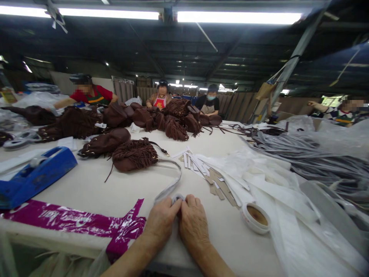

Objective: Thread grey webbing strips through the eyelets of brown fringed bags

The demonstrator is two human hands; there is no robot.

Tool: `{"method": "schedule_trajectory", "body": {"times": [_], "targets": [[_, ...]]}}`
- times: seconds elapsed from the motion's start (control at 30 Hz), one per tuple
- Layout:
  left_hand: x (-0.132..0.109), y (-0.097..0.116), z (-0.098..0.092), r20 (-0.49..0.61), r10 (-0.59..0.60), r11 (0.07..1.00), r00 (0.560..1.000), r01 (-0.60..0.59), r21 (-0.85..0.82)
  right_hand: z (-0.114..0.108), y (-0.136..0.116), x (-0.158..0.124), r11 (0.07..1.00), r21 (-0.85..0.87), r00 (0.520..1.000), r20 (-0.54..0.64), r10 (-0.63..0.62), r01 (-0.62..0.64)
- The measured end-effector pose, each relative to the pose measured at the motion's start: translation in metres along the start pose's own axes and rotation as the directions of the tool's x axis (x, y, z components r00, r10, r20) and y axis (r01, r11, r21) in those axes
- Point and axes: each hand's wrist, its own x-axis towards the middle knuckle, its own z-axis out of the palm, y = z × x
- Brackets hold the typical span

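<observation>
My left hand (162,217) and my right hand (193,220) meet at the near side of the table, fingers curled and thumbs close together. Both are closed on a grey-wrapped strap (172,184), whose end appears coiled between them; the fingers hide part of it. From my hands the strap curves up and back to a dark brown fringed bag (134,154) lying on the table. A second brown bag (108,142) lies just behind that one.
A blue tape dispenser (37,175) and purple tape (72,219) along the edge are at left. Right of my hands lie a tape roll (256,218), card strips (217,181), white sheets (276,192) and grey-wrapped straps (311,161). Brown bags (177,115) pile up before several co-workers.
</observation>
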Motion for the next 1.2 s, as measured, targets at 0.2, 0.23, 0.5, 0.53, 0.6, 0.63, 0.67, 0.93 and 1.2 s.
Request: {"method": "schedule_trajectory", "body": {"times": [0.2, 0.23, 0.5, 0.53, 0.6, 0.63, 0.67, 0.93, 1.2], "targets": [[0.017, -0.018, -0.010, 0.105, 0.153, 0.988, 0.983, -0.149, -0.041, -0.022, 0.017, 0.013, 0.976, 0.180, 0.973, 0.167, -0.157, 0.127], [0.018, -0.023, -0.012, 0.111, 0.201, 0.978, 0.973, -0.194, -0.073, -0.029, 0.027, 0.017, 0.954, 0.211, 0.944, 0.206, -0.256, 0.212], [0.026, -0.037, -0.023, 0.163, 0.377, 0.924, 0.912, -0.358, -0.133, -0.032, 0.058, 0.032, 0.746, 0.113, 0.725, 0.179, -0.665, 0.656], [0.026, -0.037, -0.024, 0.161, 0.372, 0.928, 0.914, -0.360, -0.098, -0.028, 0.055, 0.029, 0.767, 0.108, 0.752, 0.154, -0.641, 0.632], [0.024, -0.037, -0.028, 0.121, 0.312, 0.950, 0.942, -0.314, -0.005, -0.021, 0.046, 0.019, 0.842, 0.104, 0.837, 0.096, -0.538, 0.529], [0.021, -0.037, -0.031, 0.086, 0.253, 0.965, 0.964, -0.258, 0.046, -0.018, 0.041, 0.014, 0.883, 0.106, 0.883, 0.066, -0.465, 0.457], [0.019, -0.036, -0.033, 0.054, 0.185, 0.978, 0.981, -0.189, 0.089, -0.016, 0.036, 0.009, 0.918, 0.109, 0.921, 0.040, -0.387, 0.381], [-0.003, -0.007, -0.007, 0.015, -0.058, 0.997, 0.998, 0.057, 0.050, -0.001, -0.001, 0.002, 0.997, 0.073, 0.998, -0.057, -0.018, 0.022], [0.009, -0.012, -0.010, 0.134, 0.157, 0.987, 0.978, -0.161, 0.016, -0.027, 0.023, 0.020, 0.964, 0.204, 0.954, 0.213, -0.213, 0.170]]}}
